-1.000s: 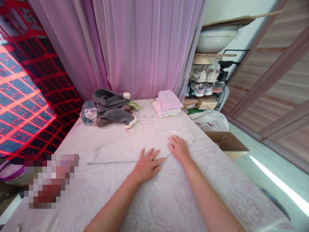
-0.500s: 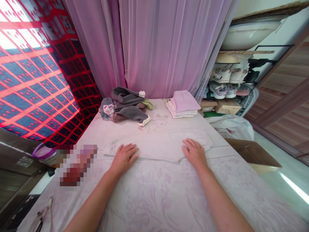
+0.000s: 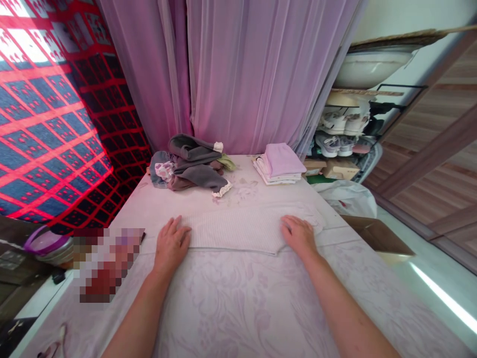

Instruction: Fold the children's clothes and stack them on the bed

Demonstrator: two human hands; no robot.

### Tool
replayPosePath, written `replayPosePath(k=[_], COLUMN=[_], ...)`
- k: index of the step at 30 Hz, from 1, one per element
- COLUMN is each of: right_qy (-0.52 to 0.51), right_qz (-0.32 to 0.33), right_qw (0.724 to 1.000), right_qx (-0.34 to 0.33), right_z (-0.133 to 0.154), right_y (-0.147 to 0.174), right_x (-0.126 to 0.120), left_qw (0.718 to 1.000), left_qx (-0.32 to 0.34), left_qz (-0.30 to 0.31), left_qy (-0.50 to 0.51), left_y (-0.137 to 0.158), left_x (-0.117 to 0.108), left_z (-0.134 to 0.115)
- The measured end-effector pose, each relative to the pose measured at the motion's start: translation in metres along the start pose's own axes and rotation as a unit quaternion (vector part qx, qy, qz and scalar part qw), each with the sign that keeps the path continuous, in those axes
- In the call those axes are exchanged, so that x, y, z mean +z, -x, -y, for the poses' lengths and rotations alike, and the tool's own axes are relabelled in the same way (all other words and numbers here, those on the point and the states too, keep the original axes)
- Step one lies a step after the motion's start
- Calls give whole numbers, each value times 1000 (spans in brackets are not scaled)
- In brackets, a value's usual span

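A pale ribbed knit garment [image 3: 238, 228] lies spread flat across the table, which wears a light floral cloth [image 3: 246, 303]. My left hand [image 3: 170, 242] rests flat on the garment's left end, fingers apart. My right hand [image 3: 298, 234] presses flat on its right part, near a rounded sleeve edge. Neither hand grips anything.
At the table's far side sit a heap of grey and mixed clothes [image 3: 190, 165] and a neat stack of folded pale garments [image 3: 280, 164]. Purple curtains [image 3: 253, 69] hang behind. A shoe rack [image 3: 343, 129], a white bag [image 3: 348, 196] and an open cardboard box [image 3: 376, 233] stand to the right.
My left hand slid leftward along the garment, from beside my right hand to the garment's left end. My right hand stayed on the right part.
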State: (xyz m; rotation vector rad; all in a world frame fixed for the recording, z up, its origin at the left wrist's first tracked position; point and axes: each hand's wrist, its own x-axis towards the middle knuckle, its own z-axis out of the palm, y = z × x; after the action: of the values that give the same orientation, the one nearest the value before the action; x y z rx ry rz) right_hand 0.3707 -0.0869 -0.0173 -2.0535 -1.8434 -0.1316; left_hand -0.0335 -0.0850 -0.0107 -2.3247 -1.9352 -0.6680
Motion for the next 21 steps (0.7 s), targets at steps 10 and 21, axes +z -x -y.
replayPosePath(k=[10, 21], right_qy=[13, 72], right_qz=[191, 168], right_qw=[980, 982], right_qx=[-50, 36], right_z=[75, 30], right_y=[-35, -52], right_x=[1, -6], left_qw=[993, 993], left_qx=[-27, -34], left_qz=[63, 52], left_qy=[-92, -105], left_y=[-2, -2], left_x=[8, 11], left_z=[4, 7])
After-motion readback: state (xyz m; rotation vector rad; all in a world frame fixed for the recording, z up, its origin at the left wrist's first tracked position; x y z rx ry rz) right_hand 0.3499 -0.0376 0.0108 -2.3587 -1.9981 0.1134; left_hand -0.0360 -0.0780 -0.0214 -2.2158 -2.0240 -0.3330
